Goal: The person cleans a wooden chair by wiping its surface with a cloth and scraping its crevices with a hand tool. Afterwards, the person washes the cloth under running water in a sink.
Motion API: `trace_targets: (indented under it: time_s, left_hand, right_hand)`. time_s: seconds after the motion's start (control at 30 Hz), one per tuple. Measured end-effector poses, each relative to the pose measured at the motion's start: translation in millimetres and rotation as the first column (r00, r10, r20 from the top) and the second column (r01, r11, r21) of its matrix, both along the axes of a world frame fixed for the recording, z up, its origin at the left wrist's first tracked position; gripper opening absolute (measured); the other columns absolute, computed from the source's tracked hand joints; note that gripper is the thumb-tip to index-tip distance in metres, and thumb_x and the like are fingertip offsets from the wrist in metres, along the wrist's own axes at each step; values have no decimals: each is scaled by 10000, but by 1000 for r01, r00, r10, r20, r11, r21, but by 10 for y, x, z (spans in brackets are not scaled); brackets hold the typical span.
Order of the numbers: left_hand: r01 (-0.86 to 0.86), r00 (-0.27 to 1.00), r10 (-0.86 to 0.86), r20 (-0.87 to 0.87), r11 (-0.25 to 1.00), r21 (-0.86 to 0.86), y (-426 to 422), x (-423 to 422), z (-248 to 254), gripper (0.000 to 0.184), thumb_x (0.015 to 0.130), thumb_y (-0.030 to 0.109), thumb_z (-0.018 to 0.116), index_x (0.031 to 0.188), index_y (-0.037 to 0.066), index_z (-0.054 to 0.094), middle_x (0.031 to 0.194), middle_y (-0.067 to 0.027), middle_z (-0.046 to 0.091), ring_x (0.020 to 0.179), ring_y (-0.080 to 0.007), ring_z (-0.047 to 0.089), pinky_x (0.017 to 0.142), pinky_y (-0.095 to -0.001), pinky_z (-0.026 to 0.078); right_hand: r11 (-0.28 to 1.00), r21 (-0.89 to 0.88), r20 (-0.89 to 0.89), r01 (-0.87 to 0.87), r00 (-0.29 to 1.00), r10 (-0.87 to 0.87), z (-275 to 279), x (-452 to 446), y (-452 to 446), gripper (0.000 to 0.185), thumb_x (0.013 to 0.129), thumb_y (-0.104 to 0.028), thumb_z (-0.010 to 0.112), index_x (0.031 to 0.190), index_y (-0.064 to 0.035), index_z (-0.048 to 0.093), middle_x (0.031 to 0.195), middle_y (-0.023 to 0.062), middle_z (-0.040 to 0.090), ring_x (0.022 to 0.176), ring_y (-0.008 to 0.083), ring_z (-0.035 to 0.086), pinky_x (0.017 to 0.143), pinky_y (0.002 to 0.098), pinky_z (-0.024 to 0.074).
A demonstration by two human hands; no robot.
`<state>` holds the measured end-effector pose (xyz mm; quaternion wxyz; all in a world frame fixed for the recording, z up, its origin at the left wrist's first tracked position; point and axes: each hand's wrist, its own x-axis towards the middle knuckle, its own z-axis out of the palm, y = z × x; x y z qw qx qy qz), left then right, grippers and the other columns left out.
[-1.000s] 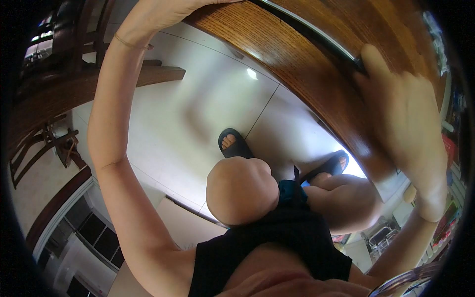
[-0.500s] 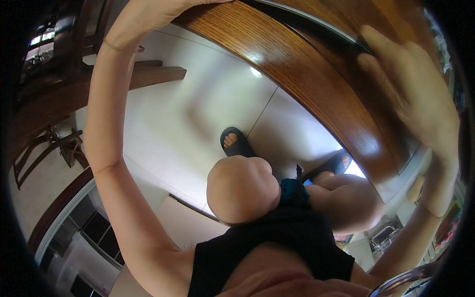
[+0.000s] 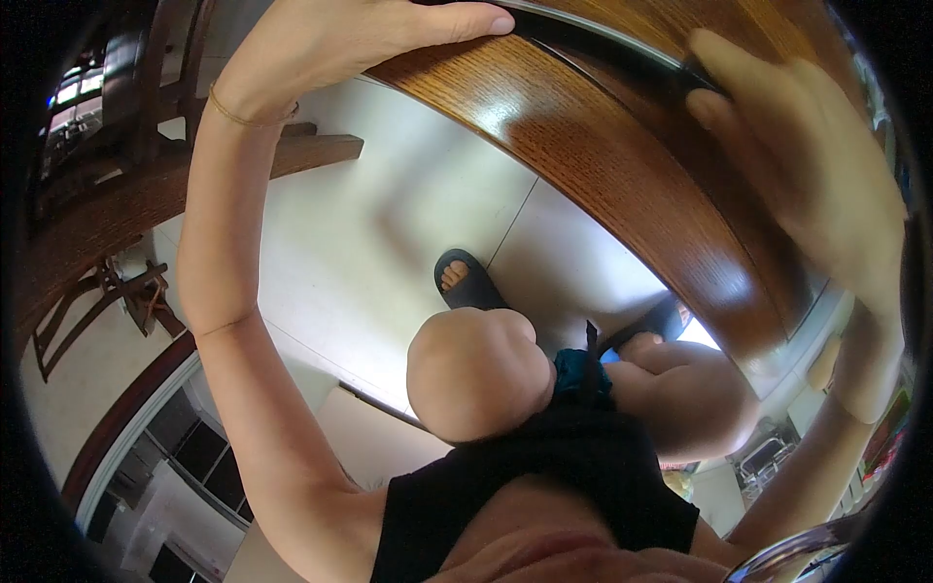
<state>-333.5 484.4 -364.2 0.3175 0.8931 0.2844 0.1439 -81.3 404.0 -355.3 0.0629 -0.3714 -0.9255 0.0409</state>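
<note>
At the top, my left hand [image 3: 369, 44] lies along the edge of brown wooden furniture [image 3: 603, 165]. Its thumb is stretched out, its tip on a black strip [image 3: 573, 34] beside a pale metallic-looking edge; the other fingers are hidden or out of view. My right hand [image 3: 812, 160] is over the right part of the wood, slightly blurred. Thumb and forefinger are bent around something dark at the strip's end; what it is I cannot make out. Below the wood are my bent knees [image 3: 476, 374] and a foot in a black slide sandal [image 3: 466, 282].
A dark wooden beam-like piece [image 3: 321, 151] reaches in from the left over the pale tiled floor [image 3: 389, 204]. Wooden chair-like furniture [image 3: 107, 301] stands further left. Metal-looking items [image 3: 768, 457] and a red item [image 3: 884, 437] are at lower right.
My left hand has come further into view, moving right and down with its thumb now showing along the edge. My right hand has shifted slightly up and left.
</note>
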Motion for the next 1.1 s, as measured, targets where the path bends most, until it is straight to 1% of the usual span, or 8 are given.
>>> trace_targets:
  time_s: [0.27, 0.43, 0.53, 0.57, 0.63, 0.73, 0.87, 1.1]
  left_hand:
    - [47, 998, -47, 42, 999, 2, 114, -61, -173, 98, 688, 116, 675, 708, 67, 593, 906, -37, 498, 946, -165, 424, 864, -307, 295]
    - [95, 991, -91, 94, 995, -38, 128, -79, -198, 107, 686, 121, 685, 718, 68, 598, 913, -39, 491, 968, -171, 406, 878, -314, 281]
    - [135, 990, -134, 52, 991, -24, 142, -92, -156, 119, 684, 127, 691, 767, 75, 623, 945, -39, 501, 986, -169, 419, 897, -317, 286]
    - [119, 989, -116, 97, 993, -27, 147, -115, -129, 135, 684, 129, 693, 793, 79, 631, 962, -39, 508, 987, -168, 432, 902, -318, 295]
    - [63, 966, -48, 255, 997, -53, 155, -188, -75, 178, 684, 133, 696, 849, 87, 646, 995, -41, 524, 983, -166, 462, 909, -322, 319]
    - [-127, 934, 140, 329, 990, -60, 271, -503, 30, 176, 726, 71, 647, 902, 76, 647, 951, -37, 567, 898, -140, 512, 852, -299, 393]
    - [-146, 970, 140, 200, 989, 14, 246, -590, -123, 136, 752, 26, 623, 886, 29, 644, 870, -38, 583, 793, -119, 538, 732, -229, 424]
    - [-69, 971, 66, 228, 998, 6, 185, -409, -146, 46, 743, 7, 630, 788, -2, 632, 780, -47, 585, 738, -131, 532, 674, -235, 412]
  right_hand:
    - [997, -62, 48, 55, 997, -52, 18, 53, 11, 358, 831, -121, 570, 1177, -64, 495, 788, 82, 517, 673, 180, 520, 606, 275, 414]
    - [809, -435, 73, 395, 911, -406, -6, -112, -162, 253, 846, -104, 536, 1092, -45, 524, 787, 102, 560, 668, 181, 544, 574, 270, 419]
    - [925, -144, 219, 351, 923, -316, 133, -444, -235, 159, 853, -122, 521, 989, -38, 526, 658, 105, 557, 566, 199, 545, 491, 271, 418]
    - [985, 85, 145, 153, 976, -164, 111, -425, -279, 141, 854, -132, 519, 962, -41, 515, 602, 104, 542, 519, 208, 535, 459, 274, 414]
    - [980, 162, 165, 115, 976, -142, 85, -410, -313, 131, 854, -149, 518, 935, -49, 493, 526, 103, 516, 453, 226, 521, 417, 286, 407]
    - [902, -141, 305, 407, 885, -351, 37, -448, -256, 137, 854, -159, 515, 936, -60, 466, 488, 105, 497, 416, 248, 513, 411, 316, 404]
    - [942, -135, 289, 308, 921, -259, 102, -469, -166, 125, 854, -150, 507, 925, -64, 450, 481, 105, 495, 423, 265, 516, 446, 350, 405]
    - [957, -75, 292, 280, 924, -247, 164, -464, -227, 113, 846, -147, 509, 877, -75, 428, 471, 109, 492, 440, 279, 524, 438, 363, 397]
